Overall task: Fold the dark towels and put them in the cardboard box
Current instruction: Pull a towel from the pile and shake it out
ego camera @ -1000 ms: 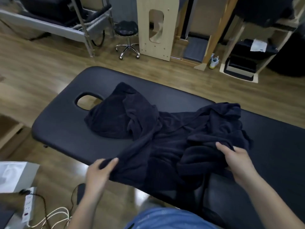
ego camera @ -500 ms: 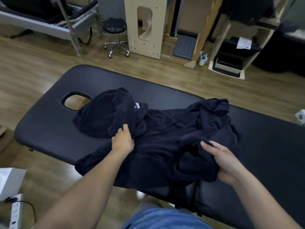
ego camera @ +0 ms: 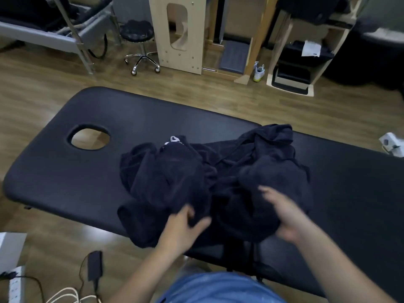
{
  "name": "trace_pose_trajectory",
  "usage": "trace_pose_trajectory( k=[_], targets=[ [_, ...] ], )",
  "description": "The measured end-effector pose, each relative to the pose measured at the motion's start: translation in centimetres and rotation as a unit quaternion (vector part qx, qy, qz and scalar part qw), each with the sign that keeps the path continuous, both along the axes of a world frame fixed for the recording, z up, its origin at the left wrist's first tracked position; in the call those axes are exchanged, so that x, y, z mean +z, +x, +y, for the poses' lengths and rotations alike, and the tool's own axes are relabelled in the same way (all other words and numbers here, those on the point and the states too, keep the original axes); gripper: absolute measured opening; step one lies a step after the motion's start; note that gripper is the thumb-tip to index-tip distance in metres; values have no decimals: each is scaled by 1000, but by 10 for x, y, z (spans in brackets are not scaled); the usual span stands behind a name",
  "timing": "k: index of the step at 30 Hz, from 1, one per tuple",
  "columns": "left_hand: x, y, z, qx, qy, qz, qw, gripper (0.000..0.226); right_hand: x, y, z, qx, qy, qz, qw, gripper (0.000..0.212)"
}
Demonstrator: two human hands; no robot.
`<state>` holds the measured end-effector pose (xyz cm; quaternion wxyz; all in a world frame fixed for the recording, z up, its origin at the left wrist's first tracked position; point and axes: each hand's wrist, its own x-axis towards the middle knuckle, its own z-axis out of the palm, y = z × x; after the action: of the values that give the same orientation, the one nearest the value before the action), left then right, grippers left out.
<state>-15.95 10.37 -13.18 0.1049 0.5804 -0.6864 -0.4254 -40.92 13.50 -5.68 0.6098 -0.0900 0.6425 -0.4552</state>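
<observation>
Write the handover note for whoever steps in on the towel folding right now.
Left hand: gripping the near edge of the dark towels, thumb over the fabric.
Right hand: on the right side of the heap, motion-blurred; grip cannot be told.
Towels: one crumpled heap on the black massage table, a white tag showing at the far side, the near edge hanging off the table.
Done: nothing folded.
Left: separate, fold, box. No cardboard box is in view.

My right hand (ego camera: 282, 217) was smeared by motion blur. The dark towels (ego camera: 214, 184) hid my left hand's (ego camera: 185, 226) fingertips.
</observation>
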Motion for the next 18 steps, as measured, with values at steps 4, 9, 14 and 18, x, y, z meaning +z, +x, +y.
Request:
trace_pose_trajectory(
  k=[4,9,14,18],
  targets=[
    [-55,59,38,-30,158,-205,965,19,-66,-4,44,137,133,217,957,10],
    [-55,83,18,107,102,-201,968,11,-67,-30,55,229,164,345,895,14],
    [-16,32,-18,159,-278,-95,943,27,-28,-43,22,20,-14,299,954,27],
    [-14,-22,-51,30,-258,-132,957,48,-3,-59,10,-173,-3,151,973,19]
  ],
)
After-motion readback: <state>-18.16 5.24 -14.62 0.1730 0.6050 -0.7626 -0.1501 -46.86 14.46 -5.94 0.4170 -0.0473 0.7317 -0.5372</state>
